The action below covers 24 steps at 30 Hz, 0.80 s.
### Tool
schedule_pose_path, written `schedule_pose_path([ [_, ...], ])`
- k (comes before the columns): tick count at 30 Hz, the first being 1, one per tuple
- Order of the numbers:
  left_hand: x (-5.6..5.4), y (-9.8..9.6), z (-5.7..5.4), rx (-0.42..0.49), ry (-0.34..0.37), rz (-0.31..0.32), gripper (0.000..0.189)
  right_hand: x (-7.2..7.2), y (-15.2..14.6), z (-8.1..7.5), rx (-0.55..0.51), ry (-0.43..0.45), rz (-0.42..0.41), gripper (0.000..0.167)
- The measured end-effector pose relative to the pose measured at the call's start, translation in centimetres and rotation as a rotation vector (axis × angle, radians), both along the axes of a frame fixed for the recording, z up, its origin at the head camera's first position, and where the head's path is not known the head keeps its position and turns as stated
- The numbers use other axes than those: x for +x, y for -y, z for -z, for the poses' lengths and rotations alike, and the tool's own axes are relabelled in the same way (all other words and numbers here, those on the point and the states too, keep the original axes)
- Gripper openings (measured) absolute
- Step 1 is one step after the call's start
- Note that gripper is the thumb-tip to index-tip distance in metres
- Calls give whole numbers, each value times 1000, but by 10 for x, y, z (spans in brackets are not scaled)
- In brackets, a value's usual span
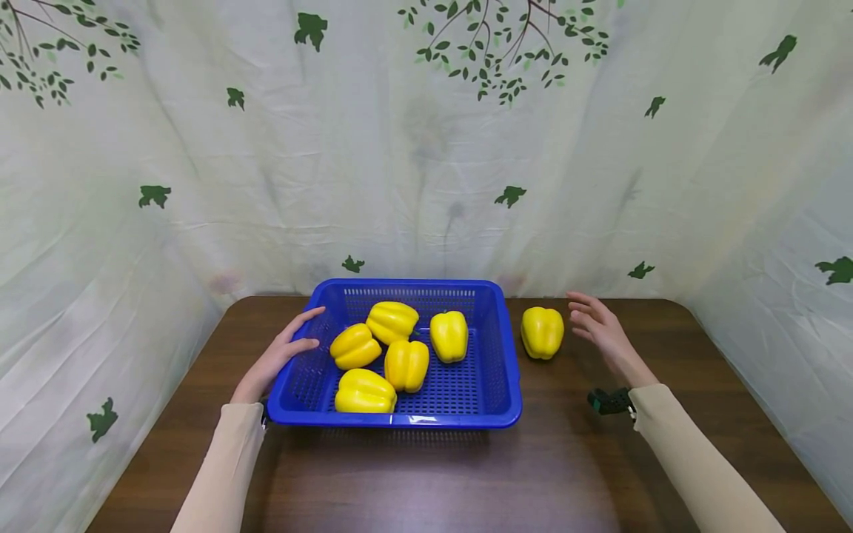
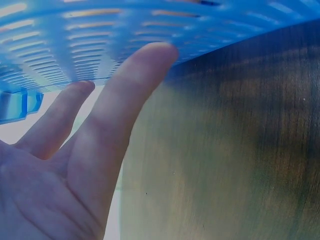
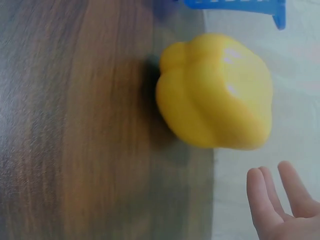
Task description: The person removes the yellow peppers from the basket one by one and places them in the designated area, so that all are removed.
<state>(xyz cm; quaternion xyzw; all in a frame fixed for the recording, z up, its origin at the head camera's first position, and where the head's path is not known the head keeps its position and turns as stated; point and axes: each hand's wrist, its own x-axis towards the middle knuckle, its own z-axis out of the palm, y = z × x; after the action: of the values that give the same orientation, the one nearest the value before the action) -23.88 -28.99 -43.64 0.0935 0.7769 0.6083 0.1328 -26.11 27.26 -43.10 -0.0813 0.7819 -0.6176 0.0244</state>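
My left hand [image 1: 283, 352] rests at the left side of a blue plastic basket [image 1: 496, 385], thumb and a finger spread apart. In the left wrist view the thumb [image 2: 125, 95] lies nearly straight against the slotted basket wall [image 2: 200, 30]; other fingers are hidden. Several yellow bell peppers [image 1: 406, 366] lie in the basket. To its right, a single yellow bell pepper [image 1: 542, 333] stands on the table. My right hand [image 1: 600, 329] hovers just right of this pepper, empty, its fingers loosely extended. The right wrist view shows a gap between pepper [image 3: 215, 92] and fingertips.
The dark brown wooden table [image 1: 433, 488] carries the basket and the lone pepper. A pale curtain [image 1: 400, 170] printed with leaves and branches hangs along its back edge and sides. Watch-like straps circle both wrists, the right one black [image 1: 608, 401].
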Motion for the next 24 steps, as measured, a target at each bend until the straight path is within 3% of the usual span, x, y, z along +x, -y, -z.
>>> schedule_pose_path([
  [12, 1, 0, -1, 1, 2, -2, 62, 2, 19, -20, -24, -88, -42, 50],
  [24, 1, -1, -2, -1, -6, -2, 61, 3, 50, -39, -63, -86, -125, 44],
])
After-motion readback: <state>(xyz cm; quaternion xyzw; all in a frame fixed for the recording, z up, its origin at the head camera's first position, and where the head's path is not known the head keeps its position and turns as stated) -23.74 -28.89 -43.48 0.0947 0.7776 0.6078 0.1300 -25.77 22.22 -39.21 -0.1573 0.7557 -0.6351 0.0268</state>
